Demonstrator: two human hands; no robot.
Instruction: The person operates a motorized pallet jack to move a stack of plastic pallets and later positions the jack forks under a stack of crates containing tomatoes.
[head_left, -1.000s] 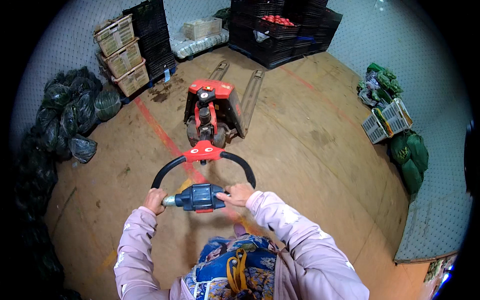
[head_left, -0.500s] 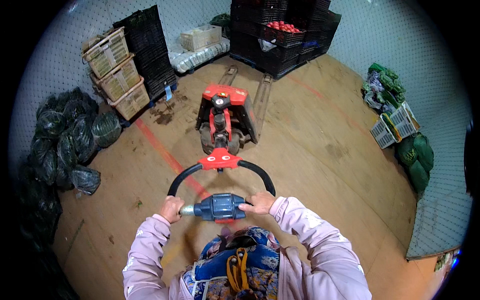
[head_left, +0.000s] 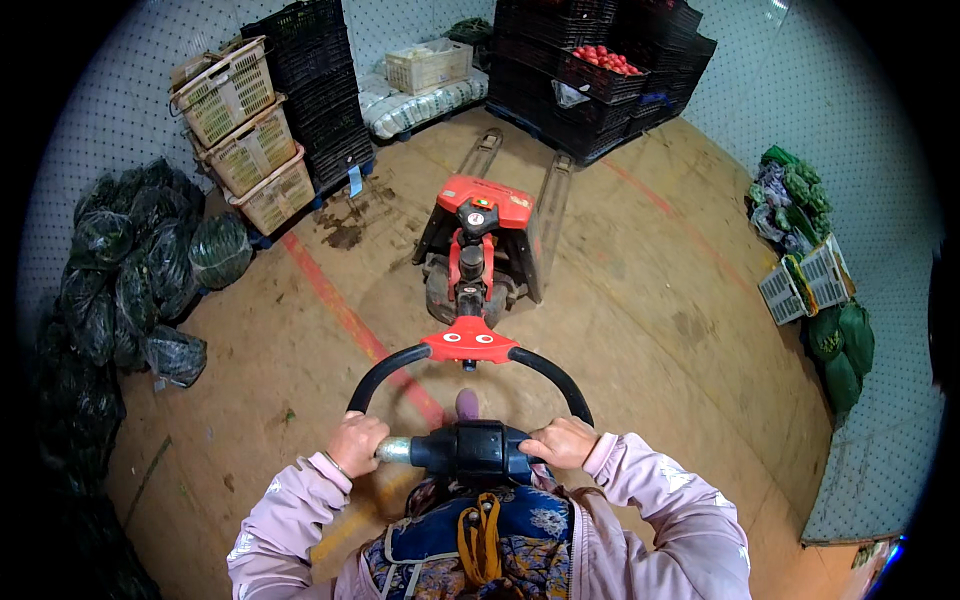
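Both my hands grip the looped black handle of a red pallet jack [head_left: 487,202], which stands on the floor ahead. My left hand [head_left: 357,443] is wrapped round the left grip, beside a pale worn cylinder. Closed on the right side of the handle is my right hand [head_left: 562,442], its thumb lying against the dark control head [head_left: 472,449] in the middle. A red yoke [head_left: 469,341] with two white oval marks joins the handle's arms to the tiller. The jack's two forks [head_left: 553,205] point away from me, with no load on them. The handle's lower edge is partly hidden.
Stacked black crates [head_left: 560,110], one holding red produce [head_left: 607,60], stand beyond the forks. Cream crates [head_left: 250,150] and dark wrapped bundles [head_left: 150,260] line the left. Green sacks [head_left: 840,350] and a white basket [head_left: 805,280] lie along the right wall.
The handle has come lower and closer to my body, its control head turning so a darker face shows. The view has shifted, and my shoe tip now shows below the yoke. Both hands keep their grip.
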